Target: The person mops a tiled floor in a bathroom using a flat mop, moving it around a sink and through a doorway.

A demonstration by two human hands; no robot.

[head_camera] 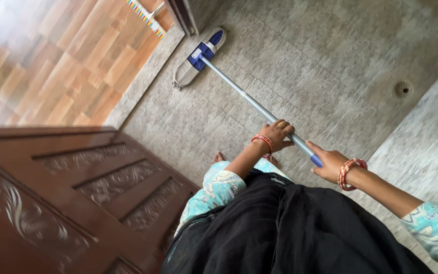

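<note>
A flat mop with a blue-and-white head (199, 57) and a long silver metal pole with a blue end grip (257, 105) lies slanted across the grey tiled floor (320, 66), its head resting on the tiles at about eleven o'clock from the hands, close to a doorway threshold. The left hand (278, 135) has its fingers closed around the pole. The right hand (330, 163), at four o'clock from the left, holds the blue end grip with fingers curled. Both wrists wear red bangles. A carved dark brown wooden door (67, 193) stands at eight o'clock; wood-patterned flooring (62, 61) lies at ten o'clock.
</note>
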